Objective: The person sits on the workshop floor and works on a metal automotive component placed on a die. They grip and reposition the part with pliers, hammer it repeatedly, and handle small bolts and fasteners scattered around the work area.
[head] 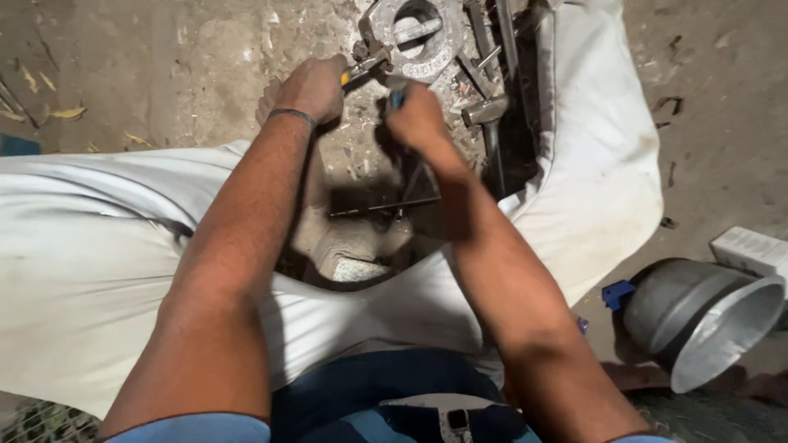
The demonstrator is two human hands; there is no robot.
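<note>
Casting [414,37]: grey metal ring w/ bar across its hole, top centre of frame, on dirt ground.
L hand [310,86]: closed on yellow-handled tool [361,70]; tool tip touches casting's lower-left edge.
R hand [419,119]: fist round blue-handled tool [397,98], just below casting; tip hidden.
Hammer [486,115]: lies right of R hand, head near casting.
Rods [492,33]: upper centre-right, beside casting.
Legs: white cloth [90,246], left & right of frame.
Pot [706,316]: metal, on its side, lower right, well apart.
</note>
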